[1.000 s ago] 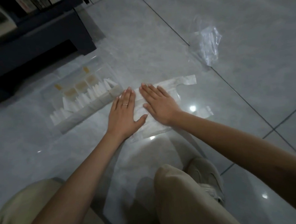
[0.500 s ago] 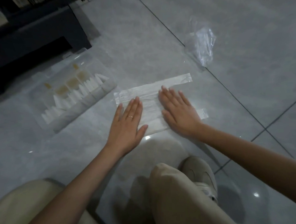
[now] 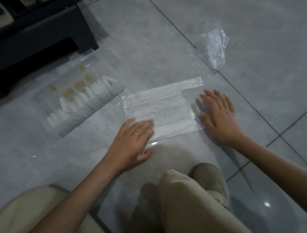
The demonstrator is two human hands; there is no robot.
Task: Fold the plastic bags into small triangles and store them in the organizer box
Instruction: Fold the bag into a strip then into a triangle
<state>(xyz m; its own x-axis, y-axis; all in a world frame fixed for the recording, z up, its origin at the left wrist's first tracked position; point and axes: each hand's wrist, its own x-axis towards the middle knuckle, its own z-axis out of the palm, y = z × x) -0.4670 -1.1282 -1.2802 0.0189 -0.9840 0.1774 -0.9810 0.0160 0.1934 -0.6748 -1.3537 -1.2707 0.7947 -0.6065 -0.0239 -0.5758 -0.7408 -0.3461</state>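
Left hand (image 3: 132,137) and right hand (image 3: 218,113) lie flat, gripping nothing, at 7 and 3 o'clock on the plastic bag (image 3: 157,109), so imo squeeze all the air out before folding.

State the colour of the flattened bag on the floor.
The flattened bag is translucent white; head view.

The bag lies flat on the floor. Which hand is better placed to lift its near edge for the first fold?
Probably the left hand: its fingers rest on the near left corner of the bag, with the thumb by the near edge. The right hand lies flat past the handle end.
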